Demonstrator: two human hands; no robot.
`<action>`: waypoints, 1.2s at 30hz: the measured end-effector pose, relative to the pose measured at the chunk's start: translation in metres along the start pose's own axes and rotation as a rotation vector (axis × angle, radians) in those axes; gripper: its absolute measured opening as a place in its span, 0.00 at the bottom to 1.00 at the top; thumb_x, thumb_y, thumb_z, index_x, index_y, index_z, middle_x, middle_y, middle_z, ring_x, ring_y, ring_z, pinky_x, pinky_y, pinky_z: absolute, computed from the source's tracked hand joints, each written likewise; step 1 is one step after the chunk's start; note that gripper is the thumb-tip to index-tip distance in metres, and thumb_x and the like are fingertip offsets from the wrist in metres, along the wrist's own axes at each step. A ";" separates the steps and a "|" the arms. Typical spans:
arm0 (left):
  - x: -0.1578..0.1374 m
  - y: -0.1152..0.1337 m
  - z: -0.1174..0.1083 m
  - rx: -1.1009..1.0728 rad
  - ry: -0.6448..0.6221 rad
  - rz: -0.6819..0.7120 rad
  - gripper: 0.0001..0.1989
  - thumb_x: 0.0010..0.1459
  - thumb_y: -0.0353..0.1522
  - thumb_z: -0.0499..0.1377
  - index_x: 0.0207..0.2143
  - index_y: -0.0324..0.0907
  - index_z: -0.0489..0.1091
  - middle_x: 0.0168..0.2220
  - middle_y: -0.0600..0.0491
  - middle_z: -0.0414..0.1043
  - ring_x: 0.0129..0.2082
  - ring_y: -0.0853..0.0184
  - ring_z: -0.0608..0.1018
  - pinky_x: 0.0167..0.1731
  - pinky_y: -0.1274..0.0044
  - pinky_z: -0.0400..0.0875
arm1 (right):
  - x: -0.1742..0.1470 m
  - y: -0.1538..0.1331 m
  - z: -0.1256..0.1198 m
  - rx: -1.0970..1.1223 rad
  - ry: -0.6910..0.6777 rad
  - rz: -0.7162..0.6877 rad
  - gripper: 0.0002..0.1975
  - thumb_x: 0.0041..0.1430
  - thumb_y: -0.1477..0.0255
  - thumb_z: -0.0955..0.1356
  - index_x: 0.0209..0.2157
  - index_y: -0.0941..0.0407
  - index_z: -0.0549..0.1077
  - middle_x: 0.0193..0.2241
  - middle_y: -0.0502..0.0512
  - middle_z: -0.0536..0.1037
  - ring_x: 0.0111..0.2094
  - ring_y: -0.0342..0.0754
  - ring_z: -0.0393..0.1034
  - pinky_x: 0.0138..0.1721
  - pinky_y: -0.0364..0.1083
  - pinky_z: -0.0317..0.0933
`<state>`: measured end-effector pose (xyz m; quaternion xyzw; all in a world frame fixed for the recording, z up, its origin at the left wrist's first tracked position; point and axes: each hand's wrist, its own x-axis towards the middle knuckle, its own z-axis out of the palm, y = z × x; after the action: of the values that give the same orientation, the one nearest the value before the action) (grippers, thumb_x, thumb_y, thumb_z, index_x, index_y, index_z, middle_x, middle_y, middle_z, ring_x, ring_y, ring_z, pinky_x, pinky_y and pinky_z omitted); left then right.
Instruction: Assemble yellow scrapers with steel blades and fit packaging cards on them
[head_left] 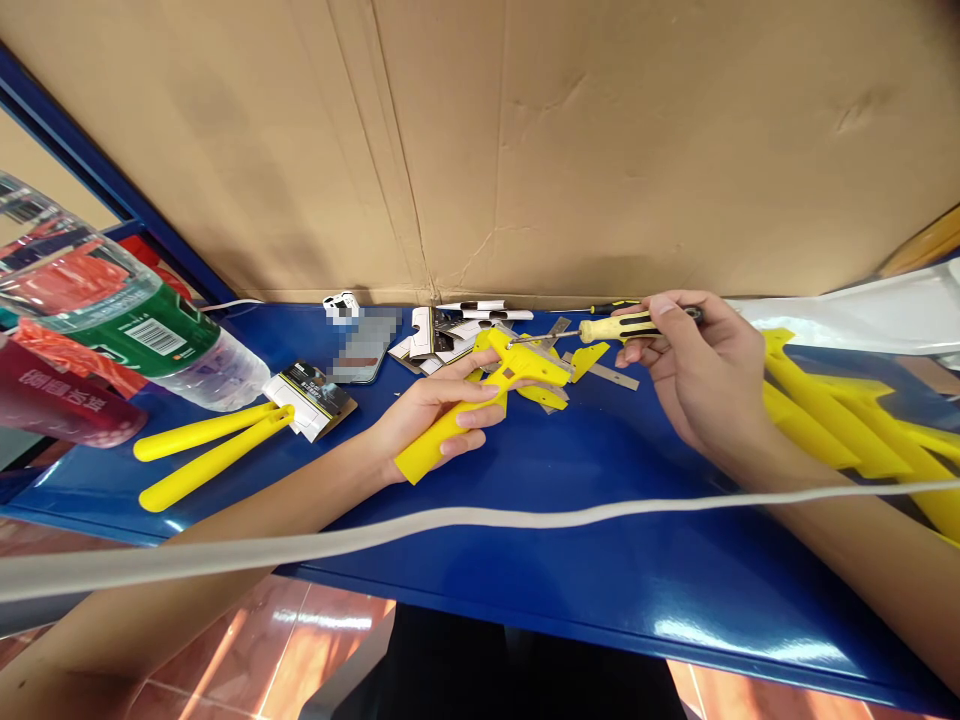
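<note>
My left hand (pixel 442 410) is closed around the handle of a yellow plastic scraper (pixel 517 365), its wide head pointing to the upper right. In my right hand (pixel 697 365) is a screwdriver (pixel 619 326) with a cream and black handle. Its thin shaft reaches left to the scraper's head; whether the tip sits in a screw is too small to tell. Behind and under the scraper head lie loose yellow pieces (pixel 589 360) and flat metal blades (pixel 615 376). Another yellow and black tool handle (pixel 616 306) lies beyond the screwdriver.
Two yellow scrapers with card labels (pixel 311 400) lie at left, near a large water bottle (pixel 165 320) and a red can (pixel 60 395). Black-and-white packaging cards (pixel 435 335) and a phone (pixel 367 345) are at the back. More yellow scrapers (pixel 847 420) lie right. A white cord (pixel 480 517) crosses in front.
</note>
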<state>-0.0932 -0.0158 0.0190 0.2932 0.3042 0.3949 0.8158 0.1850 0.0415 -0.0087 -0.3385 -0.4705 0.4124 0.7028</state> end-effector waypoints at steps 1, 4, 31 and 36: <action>0.000 0.000 0.000 0.004 0.001 0.000 0.21 0.67 0.20 0.62 0.59 0.44 0.73 0.36 0.55 0.72 0.19 0.77 0.66 0.12 0.87 0.60 | 0.000 0.000 0.000 -0.006 0.001 0.000 0.19 0.54 0.56 0.88 0.35 0.51 0.84 0.34 0.49 0.84 0.28 0.45 0.77 0.29 0.47 0.78; 0.000 -0.001 0.001 0.017 0.004 0.002 0.21 0.67 0.20 0.62 0.59 0.44 0.72 0.39 0.53 0.75 0.19 0.78 0.66 0.12 0.88 0.60 | 0.000 0.000 0.000 -0.015 0.001 -0.003 0.20 0.54 0.55 0.88 0.36 0.51 0.84 0.34 0.49 0.83 0.26 0.44 0.75 0.29 0.49 0.79; 0.001 0.000 0.002 0.025 0.030 0.011 0.20 0.69 0.19 0.59 0.59 0.43 0.70 0.36 0.55 0.72 0.18 0.77 0.66 0.11 0.87 0.59 | 0.000 0.003 -0.002 -0.108 -0.015 -0.128 0.22 0.57 0.51 0.87 0.39 0.50 0.83 0.37 0.50 0.89 0.25 0.47 0.80 0.27 0.49 0.79; 0.001 0.000 0.003 0.021 0.019 0.020 0.19 0.69 0.18 0.58 0.59 0.42 0.70 0.39 0.52 0.74 0.18 0.78 0.66 0.11 0.87 0.60 | 0.001 0.005 -0.004 -0.119 -0.032 -0.161 0.20 0.60 0.52 0.85 0.40 0.50 0.83 0.38 0.50 0.90 0.24 0.46 0.81 0.26 0.48 0.79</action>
<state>-0.0905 -0.0160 0.0210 0.3010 0.3132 0.4028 0.8057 0.1877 0.0443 -0.0142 -0.3339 -0.5313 0.3313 0.7046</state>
